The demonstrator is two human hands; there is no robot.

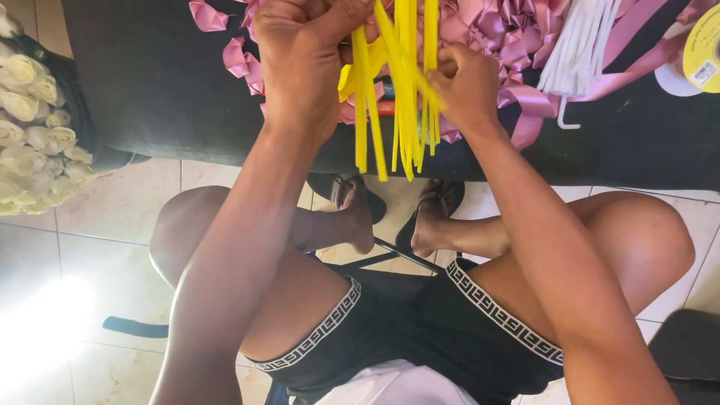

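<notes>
Fingers point(457, 71) of both hands closed on yellow strips point(405, 97).

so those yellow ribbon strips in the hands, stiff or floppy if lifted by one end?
Likely floppy: the yellow strips hang straight down from both the left hand and the right hand, loose ends dangling. Probably light, being thin and flat. Glossy surface suggests they could slip from a loose pinch.

Head view, steeply down, close
</notes>
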